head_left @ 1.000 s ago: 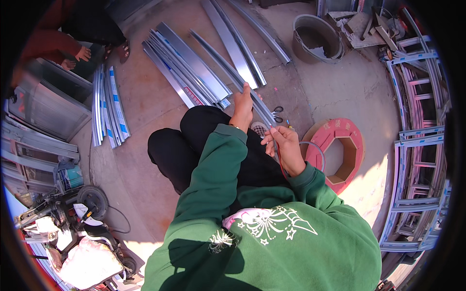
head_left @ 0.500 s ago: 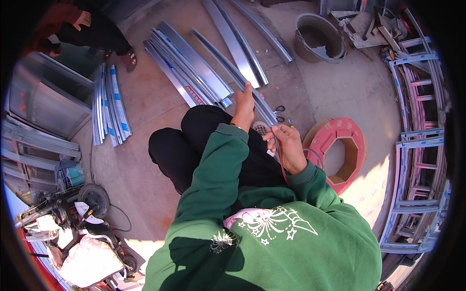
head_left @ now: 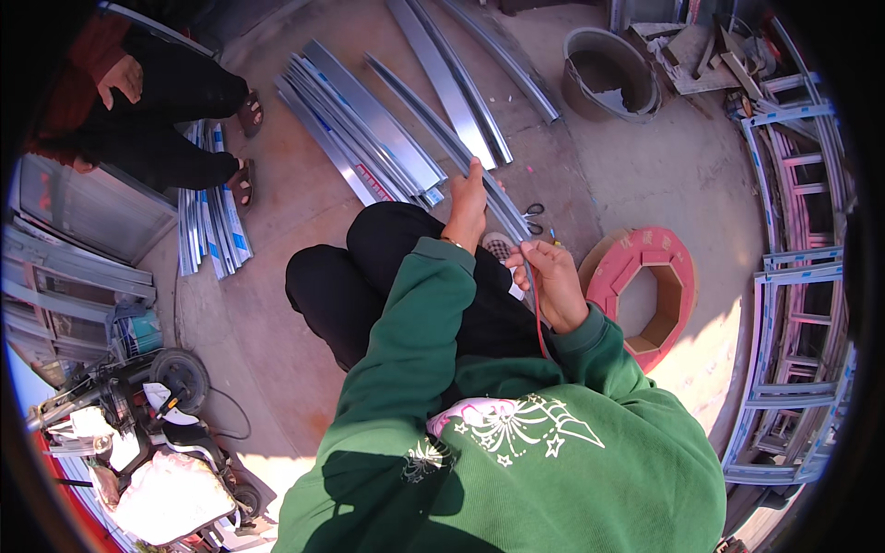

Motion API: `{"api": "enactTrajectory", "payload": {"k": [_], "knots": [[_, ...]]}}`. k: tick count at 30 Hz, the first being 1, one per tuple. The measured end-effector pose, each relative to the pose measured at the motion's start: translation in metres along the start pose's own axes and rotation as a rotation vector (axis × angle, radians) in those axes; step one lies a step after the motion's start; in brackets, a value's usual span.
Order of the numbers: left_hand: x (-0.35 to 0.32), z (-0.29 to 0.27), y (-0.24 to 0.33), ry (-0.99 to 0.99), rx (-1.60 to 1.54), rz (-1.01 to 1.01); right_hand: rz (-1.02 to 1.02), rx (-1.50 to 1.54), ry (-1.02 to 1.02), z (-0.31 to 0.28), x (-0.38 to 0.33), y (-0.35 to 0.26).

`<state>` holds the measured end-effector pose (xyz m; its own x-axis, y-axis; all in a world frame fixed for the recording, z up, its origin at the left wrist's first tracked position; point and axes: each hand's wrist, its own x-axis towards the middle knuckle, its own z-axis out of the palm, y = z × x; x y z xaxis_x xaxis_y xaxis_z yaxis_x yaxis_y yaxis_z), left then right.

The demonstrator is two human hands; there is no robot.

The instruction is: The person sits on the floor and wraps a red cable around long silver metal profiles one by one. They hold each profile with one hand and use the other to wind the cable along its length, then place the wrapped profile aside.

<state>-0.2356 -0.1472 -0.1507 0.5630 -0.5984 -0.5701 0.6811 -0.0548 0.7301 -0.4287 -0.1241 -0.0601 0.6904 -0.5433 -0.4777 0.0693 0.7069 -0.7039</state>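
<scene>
A long grey metal profile [head_left: 424,120] slants from the floor ahead up to my lap. My left hand [head_left: 467,205] is closed around it a little above its near end. At that near end my right hand [head_left: 555,284] pinches a thin flexible strip [head_left: 538,318], which hangs down toward my lap with a reddish edge showing. Whether the strip sits inside the profile's groove is hidden by my fingertips. Just beyond my right hand, a pair of dark-handled scissors [head_left: 533,216] lies on the floor.
A red octagonal cardboard reel [head_left: 604,267] stands at my right. Stacked metal profiles [head_left: 355,120] lie ahead, beside a grey bucket [head_left: 581,83]. Window frames [head_left: 756,341] line the right edge. At left are a person in dark trousers [head_left: 175,83] and a wheeled vehicle [head_left: 138,442].
The other person at the left has stepped further into view, now standing by the smaller profile bundle. The loop of strip beside my right wrist no longer shows. My hands have barely moved.
</scene>
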Motion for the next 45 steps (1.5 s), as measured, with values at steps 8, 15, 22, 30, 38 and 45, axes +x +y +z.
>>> {"api": "enactTrajectory", "payload": {"k": [8,15,22,30,38,45], "knots": [[0.0,0.0,-0.004,-0.003,0.014,0.016,-0.138,-0.518,0.13,-0.006,-0.059,0.009],[-0.002,0.001,0.001,0.011,0.008,0.009,-0.015,-0.082,0.046,0.002,-0.004,0.0],[0.0,0.002,-0.005,0.018,0.054,-0.011,-0.094,-0.4,0.12,-0.01,-0.052,0.008],[0.001,-0.001,-0.005,0.034,0.065,0.006,-0.014,-0.245,0.078,-0.002,-0.013,0.0],[0.007,-0.001,-0.015,0.029,0.107,0.027,-0.076,-0.287,0.066,-0.013,-0.023,0.009],[0.009,-0.004,-0.016,0.042,0.119,0.017,-0.053,-0.289,0.052,-0.01,-0.013,0.005]]}}
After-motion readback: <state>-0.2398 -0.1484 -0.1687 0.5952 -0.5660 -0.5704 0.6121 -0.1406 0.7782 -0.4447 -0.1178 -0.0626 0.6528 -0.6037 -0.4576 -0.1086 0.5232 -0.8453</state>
